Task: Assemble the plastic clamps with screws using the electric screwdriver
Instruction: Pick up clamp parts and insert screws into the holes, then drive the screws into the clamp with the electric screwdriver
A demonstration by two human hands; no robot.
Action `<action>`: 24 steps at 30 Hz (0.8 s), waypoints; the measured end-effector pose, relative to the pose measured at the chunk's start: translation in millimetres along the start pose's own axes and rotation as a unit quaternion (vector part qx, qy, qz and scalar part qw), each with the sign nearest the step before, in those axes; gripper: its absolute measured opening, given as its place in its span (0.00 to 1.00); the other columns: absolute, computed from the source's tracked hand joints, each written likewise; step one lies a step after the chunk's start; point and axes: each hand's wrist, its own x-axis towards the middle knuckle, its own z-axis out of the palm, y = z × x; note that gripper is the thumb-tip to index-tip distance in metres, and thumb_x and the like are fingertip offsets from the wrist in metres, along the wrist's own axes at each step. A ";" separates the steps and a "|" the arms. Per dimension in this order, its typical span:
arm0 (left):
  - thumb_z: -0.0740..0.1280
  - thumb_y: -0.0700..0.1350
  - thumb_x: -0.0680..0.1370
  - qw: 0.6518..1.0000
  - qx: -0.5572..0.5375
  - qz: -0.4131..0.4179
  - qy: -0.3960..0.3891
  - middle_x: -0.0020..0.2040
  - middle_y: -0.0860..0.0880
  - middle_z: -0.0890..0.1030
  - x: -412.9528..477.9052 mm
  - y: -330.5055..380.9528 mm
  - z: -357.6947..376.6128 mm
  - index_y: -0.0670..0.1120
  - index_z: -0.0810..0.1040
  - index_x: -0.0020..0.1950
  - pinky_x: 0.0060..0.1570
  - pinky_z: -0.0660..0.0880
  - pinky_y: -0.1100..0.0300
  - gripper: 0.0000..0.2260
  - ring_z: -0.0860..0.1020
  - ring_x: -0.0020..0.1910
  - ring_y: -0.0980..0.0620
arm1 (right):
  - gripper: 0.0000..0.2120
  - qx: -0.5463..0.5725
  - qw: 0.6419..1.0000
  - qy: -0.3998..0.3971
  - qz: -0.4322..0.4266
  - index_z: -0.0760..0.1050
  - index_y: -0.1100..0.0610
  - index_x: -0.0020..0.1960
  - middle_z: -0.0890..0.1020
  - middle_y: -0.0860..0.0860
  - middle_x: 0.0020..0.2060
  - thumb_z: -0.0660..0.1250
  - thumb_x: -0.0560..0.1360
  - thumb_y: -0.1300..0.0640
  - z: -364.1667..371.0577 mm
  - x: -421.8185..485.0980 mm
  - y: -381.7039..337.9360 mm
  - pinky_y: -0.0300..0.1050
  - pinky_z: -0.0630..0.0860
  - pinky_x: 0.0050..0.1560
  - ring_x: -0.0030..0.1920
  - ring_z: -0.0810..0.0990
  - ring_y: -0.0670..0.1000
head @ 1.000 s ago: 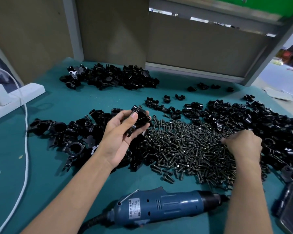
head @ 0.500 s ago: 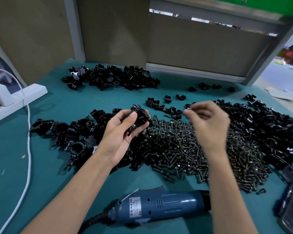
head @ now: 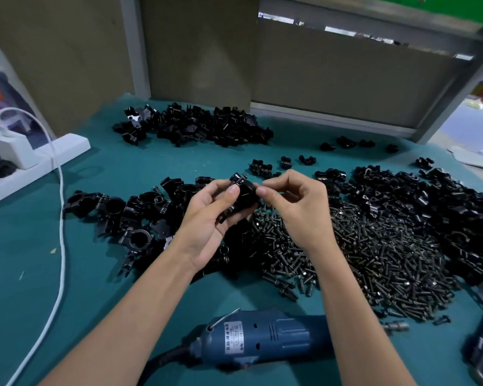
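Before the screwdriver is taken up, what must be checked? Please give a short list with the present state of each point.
1. The clamp is gripped by the left hand: ok.
2. The right hand pinches at the clamp's edge: ok.
3. The screw sits in its hole: cannot tell, the right hand hides it.
4. The screwdriver lies free, near both arms: ok.
5. The right hand is free to take it: not ok.

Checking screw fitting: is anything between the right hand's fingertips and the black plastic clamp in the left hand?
Nothing visible. The right hand pinches what is probably a screw, hidden by its fingertips, at the edge of the black plastic clamp, which the left hand grips.
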 end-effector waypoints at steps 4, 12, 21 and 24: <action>0.67 0.41 0.74 1.000 -0.006 -0.007 -0.006 0.59 0.36 0.80 -1.1 2.2 1.2 0.38 0.74 0.53 0.51 0.81 0.55 0.11 0.82 0.57 0.43 | 0.09 0.005 1.000 -0.010 0.004 0.82 0.52 0.45 0.81 0.48 0.49 0.73 0.73 0.65 -4.2 -5.1 -2.2 0.54 0.80 0.49 0.47 0.82 0.49; 0.66 0.40 0.76 0.989 -0.147 -0.012 -0.003 0.58 0.35 0.82 2.2 10.2 -4.8 0.36 0.69 0.66 0.53 0.81 0.52 0.20 0.81 0.59 0.39 | 0.31 -0.324 0.892 -0.312 -0.038 0.69 0.38 0.63 0.78 0.36 0.51 0.46 0.71 0.22 -35.2 -80.5 -32.4 0.33 0.73 0.51 0.52 0.75 0.37; 0.67 0.40 0.76 0.987 -0.161 -0.024 0.015 0.58 0.33 0.81 3.4 17.8 -12.2 0.32 0.69 0.68 0.57 0.79 0.48 0.23 0.80 0.60 0.37 | 0.31 -0.429 0.844 -0.210 -0.244 0.72 0.50 0.60 0.79 0.44 0.36 0.65 0.67 0.29 -36.9 -135.4 -5.8 0.37 0.76 0.35 0.34 0.78 0.45; 0.71 0.40 0.72 0.998 -0.063 0.004 0.008 0.53 0.38 0.83 4.8 20.0 -12.4 0.37 0.73 0.61 0.54 0.80 0.54 0.19 0.82 0.56 0.42 | 0.20 -0.361 0.881 -0.070 -0.299 0.77 0.55 0.61 0.85 0.49 0.40 0.70 0.74 0.46 -38.2 -143.7 1.1 0.42 0.78 0.43 0.40 0.81 0.46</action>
